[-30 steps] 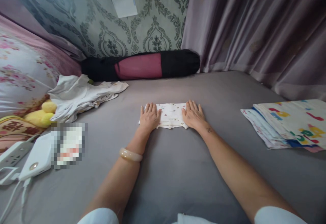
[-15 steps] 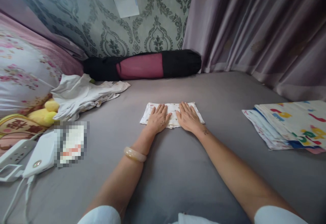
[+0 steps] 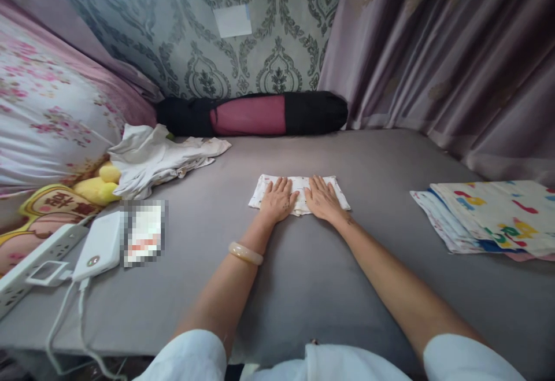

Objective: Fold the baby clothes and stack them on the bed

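A folded white cloth (image 3: 300, 185) with a small print lies flat on the grey bed sheet (image 3: 303, 288). My left hand (image 3: 278, 199) rests palm down on its left half, fingers stretched out. On the right half my right hand (image 3: 321, 197) lies flat too, its thumb close to the left thumb. Both hands cover much of the cloth, whose corners and near edge show around them. A pale bangle (image 3: 245, 253) sits on my left forearm.
At right is a stack of folded cloths (image 3: 489, 213). A crumpled white garment (image 3: 151, 158), yellow plush toy (image 3: 97, 187), white power bank (image 3: 99, 245) and power strip (image 3: 41, 262) with cables lie left. Along the wall stretches a black and maroon bag (image 3: 251, 114).
The camera view has shifted, so more of the bed's near left edge shows. Both hands stay flat on the folded cloth.
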{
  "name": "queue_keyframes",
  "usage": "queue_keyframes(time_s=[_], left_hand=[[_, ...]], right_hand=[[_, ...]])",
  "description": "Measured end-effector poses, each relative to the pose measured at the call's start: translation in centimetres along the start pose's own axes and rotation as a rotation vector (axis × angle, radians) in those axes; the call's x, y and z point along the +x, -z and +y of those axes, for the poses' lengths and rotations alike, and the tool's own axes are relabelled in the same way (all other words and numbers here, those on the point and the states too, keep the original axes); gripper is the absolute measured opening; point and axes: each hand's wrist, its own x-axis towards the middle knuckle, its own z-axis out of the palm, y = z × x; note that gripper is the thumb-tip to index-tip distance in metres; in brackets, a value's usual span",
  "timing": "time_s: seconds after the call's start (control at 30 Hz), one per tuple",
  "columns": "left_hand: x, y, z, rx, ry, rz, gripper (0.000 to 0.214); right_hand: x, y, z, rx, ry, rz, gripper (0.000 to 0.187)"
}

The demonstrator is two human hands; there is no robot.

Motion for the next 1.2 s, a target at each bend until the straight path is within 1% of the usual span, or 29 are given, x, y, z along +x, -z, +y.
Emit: queue_keyframes(time_s=[0.1,0.2,0.3,0.4,0.53,0.6,0.7,0.77,0.9,0.97,1.07,1.2], left_hand=[[-0.1,0.0,-0.1,-0.025,-0.005,0.02,0.055],[-0.2,0.1,-0.3,-0.081,-0.001,0.069,0.049],[-0.3,0.3,-0.7,-0.166,0.017,0.153,0.043],[-0.4,0.3,-1.2,-0.249,0.058,0.236,0.039],[-0.4,-0.1,-1.9,-0.316,0.122,0.347,0.035],[-0.4,-0.5,-2.2,-0.35,0.147,0.419,0.035],[-0.1,-1.2,-2.7,-0.403,0.183,0.528,0.034],[0.0,-1.5,-3.0,-0.448,0.218,0.578,0.033],[0.0,-1.6,-3.2,-0.556,0.307,0.605,0.034],[-0.1,-1.5,-3.2,-0.605,0.347,0.617,0.034],[-0.1,-1.3,-3.3,-0.68,0.406,0.652,0.034],[0.0,-0.9,-3.4,-0.765,0.494,0.693,0.032]], right_hand=[[0.5,0.3,-1.3,0.077,-0.006,-0.039,0.059],[0.9,0.3,-2.8,0.116,-0.01,-0.052,0.059],[0.7,-0.1,-3.7,0.085,-0.006,0.013,0.058],[0.3,-0.7,-3.9,0.031,0.015,0.087,0.057],[0.1,-1.1,-3.8,0.013,0.023,0.11,0.056],[0.2,-1.0,-3.8,0.013,0.018,0.109,0.056],[0.6,-0.6,-4.3,0.023,-0.011,0.075,0.056],[1.0,-0.5,-4.8,0.028,-0.013,0.07,0.056],[1.5,-1.0,-6.0,0.013,0.051,0.114,0.056],[1.5,-1.4,-6.4,0.006,0.057,0.114,0.058],[1.3,-1.9,-6.7,0.0,0.053,0.12,0.059],[1.2,-1.9,-6.6,0.001,0.053,0.126,0.059]])
